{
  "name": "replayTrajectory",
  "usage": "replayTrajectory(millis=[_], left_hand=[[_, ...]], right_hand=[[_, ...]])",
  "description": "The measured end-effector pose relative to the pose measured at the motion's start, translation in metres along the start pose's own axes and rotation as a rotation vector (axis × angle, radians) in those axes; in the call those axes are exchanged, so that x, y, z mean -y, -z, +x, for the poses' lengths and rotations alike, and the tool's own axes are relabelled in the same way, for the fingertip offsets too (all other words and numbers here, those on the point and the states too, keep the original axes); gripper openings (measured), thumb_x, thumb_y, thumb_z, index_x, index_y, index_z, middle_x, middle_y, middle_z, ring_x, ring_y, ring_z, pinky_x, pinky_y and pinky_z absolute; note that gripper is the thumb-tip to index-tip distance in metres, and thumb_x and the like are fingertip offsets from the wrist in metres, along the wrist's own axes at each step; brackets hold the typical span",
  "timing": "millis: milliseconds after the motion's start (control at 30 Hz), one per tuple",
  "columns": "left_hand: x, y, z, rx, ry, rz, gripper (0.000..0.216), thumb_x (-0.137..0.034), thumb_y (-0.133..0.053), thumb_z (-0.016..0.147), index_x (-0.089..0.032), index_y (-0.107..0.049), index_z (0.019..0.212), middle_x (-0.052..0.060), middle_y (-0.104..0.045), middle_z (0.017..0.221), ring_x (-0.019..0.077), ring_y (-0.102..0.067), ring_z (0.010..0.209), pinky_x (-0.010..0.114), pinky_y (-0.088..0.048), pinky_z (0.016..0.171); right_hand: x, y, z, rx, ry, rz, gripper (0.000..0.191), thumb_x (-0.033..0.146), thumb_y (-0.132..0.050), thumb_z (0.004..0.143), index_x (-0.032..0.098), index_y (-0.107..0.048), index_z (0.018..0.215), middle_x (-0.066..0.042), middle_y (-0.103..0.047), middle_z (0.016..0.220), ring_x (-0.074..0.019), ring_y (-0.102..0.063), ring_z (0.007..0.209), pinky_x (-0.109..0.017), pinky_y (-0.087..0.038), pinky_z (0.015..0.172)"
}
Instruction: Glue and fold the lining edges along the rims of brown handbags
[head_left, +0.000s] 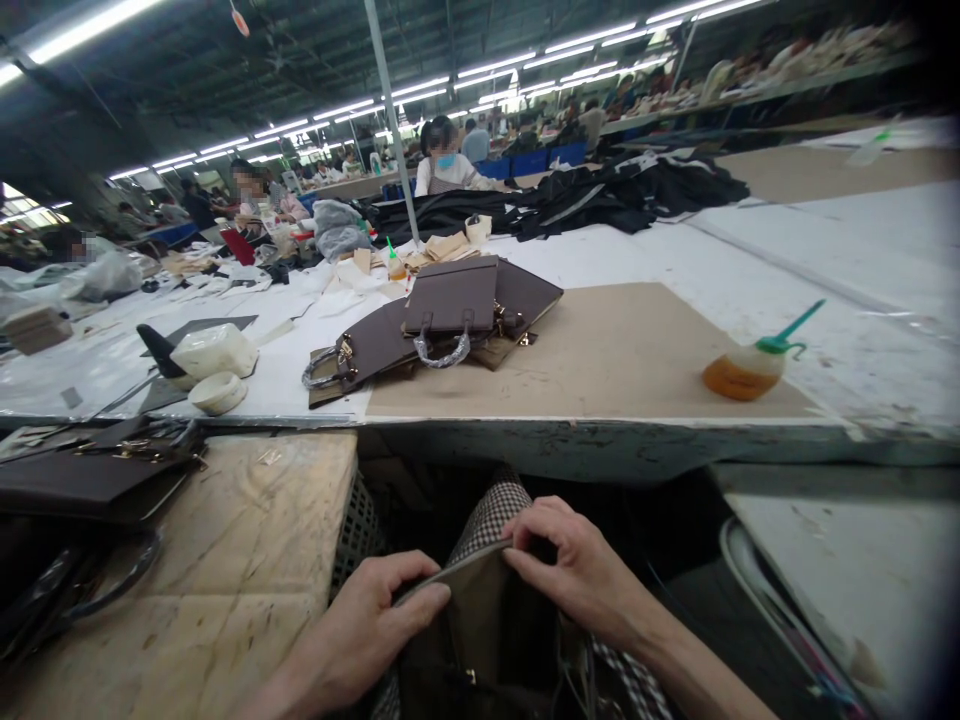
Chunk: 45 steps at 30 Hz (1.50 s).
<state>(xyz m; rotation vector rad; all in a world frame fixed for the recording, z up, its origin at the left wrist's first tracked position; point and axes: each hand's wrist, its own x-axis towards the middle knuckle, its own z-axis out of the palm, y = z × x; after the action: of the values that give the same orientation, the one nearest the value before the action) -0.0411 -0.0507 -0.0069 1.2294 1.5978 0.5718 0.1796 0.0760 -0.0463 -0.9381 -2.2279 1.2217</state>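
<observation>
A dark brown handbag rests on my lap over checked trousers, its top edge facing up. Between thumb and fingers, my left hand pinches the left part of that edge. My right hand grips the same edge farther right, thumb and forefinger closed on it. A small gold-coloured metal piece shows low on the bag; its lower part runs out of the frame. On the table ahead lie several brown bag panels with plastic-wrapped handles and gold hardware.
A glue bottle with a green spout stands on the brown board. At left are a white container and a round white cap. More brown bags lie on the side table. Co-workers sit beyond black material.
</observation>
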Motion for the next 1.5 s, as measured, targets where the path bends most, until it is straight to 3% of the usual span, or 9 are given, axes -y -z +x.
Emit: replayTrajectory(millis=[400,667,967,1100,1200,1367,1500], left_hand=[[0.016,-0.011,0.007,-0.010,0.026,-0.053,0.028,-0.038,-0.059,0.089,-0.013,-0.071,0.090,-0.002,-0.057,0.072,0.0131,-0.046,0.067,0.022,-0.035,0.059],[0.021,-0.011,0.006,0.025,-0.004,-0.102,0.031,-0.041,-0.060,0.091,-0.014,-0.073,0.093,0.001,-0.063,0.081,0.0161,-0.053,0.076,0.023,-0.040,0.065],[0.025,-0.011,0.013,0.042,0.069,-0.406,0.041,-0.051,-0.066,0.085,-0.011,-0.075,0.089,0.003,-0.064,0.076,0.0165,-0.055,0.073,0.025,-0.040,0.066],[0.020,-0.011,0.014,-0.012,0.088,-0.292,0.038,-0.047,-0.064,0.086,-0.011,-0.074,0.080,0.000,-0.058,0.068,0.0149,-0.050,0.068,0.024,-0.036,0.061],[0.015,-0.006,0.018,0.015,0.058,-0.197,0.038,-0.046,-0.063,0.086,-0.011,-0.074,0.079,0.000,-0.059,0.068,0.0141,-0.049,0.066,0.023,-0.035,0.061],[-0.012,-0.002,0.037,0.100,-0.094,0.144,0.032,-0.043,-0.060,0.087,-0.018,-0.076,0.099,-0.001,-0.066,0.076,0.0144,-0.052,0.068,0.022,-0.035,0.061],[-0.034,-0.016,0.060,0.142,-0.234,0.380,0.037,-0.044,-0.056,0.090,-0.017,-0.075,0.075,-0.002,-0.057,0.062,0.0131,-0.045,0.059,0.024,-0.029,0.055]], right_hand=[[-0.003,0.009,-0.003,0.065,-0.031,0.100,0.013,0.013,-0.067,0.077,0.020,-0.063,0.067,-0.001,-0.073,0.089,-0.0207,-0.062,0.092,-0.033,-0.044,0.085],[-0.008,0.010,-0.003,0.072,-0.088,0.137,0.013,0.013,-0.068,0.076,0.020,-0.064,0.065,0.000,-0.074,0.087,-0.0197,-0.064,0.088,-0.031,-0.045,0.081],[-0.009,0.011,-0.004,0.088,-0.124,0.261,0.014,0.016,-0.065,0.075,0.019,-0.061,0.062,-0.002,-0.074,0.088,-0.0211,-0.066,0.087,-0.032,-0.048,0.079],[-0.009,0.012,-0.005,0.113,-0.124,0.299,0.014,0.015,-0.066,0.072,0.019,-0.060,0.060,-0.003,-0.074,0.085,-0.0208,-0.065,0.084,-0.032,-0.048,0.078],[-0.011,0.012,-0.006,0.107,-0.143,0.297,0.015,0.015,-0.066,0.073,0.018,-0.060,0.060,-0.002,-0.074,0.086,-0.0202,-0.065,0.083,-0.031,-0.048,0.076],[-0.011,0.009,-0.008,0.068,-0.109,0.253,0.014,0.013,-0.066,0.074,0.019,-0.062,0.062,0.000,-0.074,0.084,-0.0195,-0.066,0.083,-0.029,-0.047,0.076],[-0.008,0.005,-0.011,0.027,-0.073,0.190,0.016,0.011,-0.068,0.074,0.019,-0.062,0.062,0.001,-0.074,0.082,-0.0191,-0.066,0.082,-0.029,-0.046,0.076]])
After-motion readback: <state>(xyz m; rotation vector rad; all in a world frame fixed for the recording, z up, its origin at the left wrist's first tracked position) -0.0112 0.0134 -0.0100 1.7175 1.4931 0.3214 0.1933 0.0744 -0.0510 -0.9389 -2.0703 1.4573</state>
